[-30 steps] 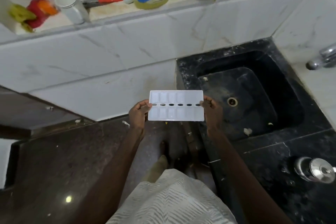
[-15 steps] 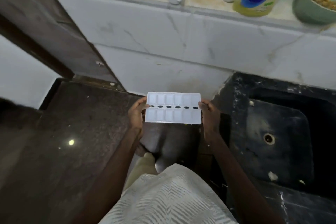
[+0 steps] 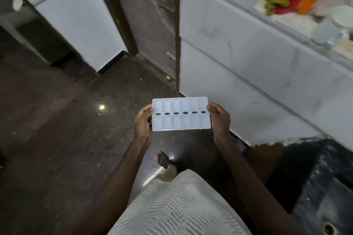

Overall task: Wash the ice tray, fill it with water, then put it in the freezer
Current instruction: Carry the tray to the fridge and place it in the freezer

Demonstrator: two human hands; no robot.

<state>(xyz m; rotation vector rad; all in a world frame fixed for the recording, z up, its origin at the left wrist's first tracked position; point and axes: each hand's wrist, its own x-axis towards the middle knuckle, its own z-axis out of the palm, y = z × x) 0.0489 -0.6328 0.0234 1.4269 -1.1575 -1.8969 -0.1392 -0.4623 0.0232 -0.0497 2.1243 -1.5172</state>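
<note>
step: carry to freezer | we hold the ice tray (image 3: 181, 114) level, left hand (image 3: 141, 122) and right hand (image 3: 219, 118) gripping its short ends | advice: walk slowly, no tilt

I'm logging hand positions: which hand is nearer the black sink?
Right. The right hand grips the end of the ice tray toward the sink, which lies lower right of it; the left hand grips the opposite end, farther away.

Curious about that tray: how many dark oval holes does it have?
6, in one row along the middle of the white plastic ice tray; none looks hidden.
</note>
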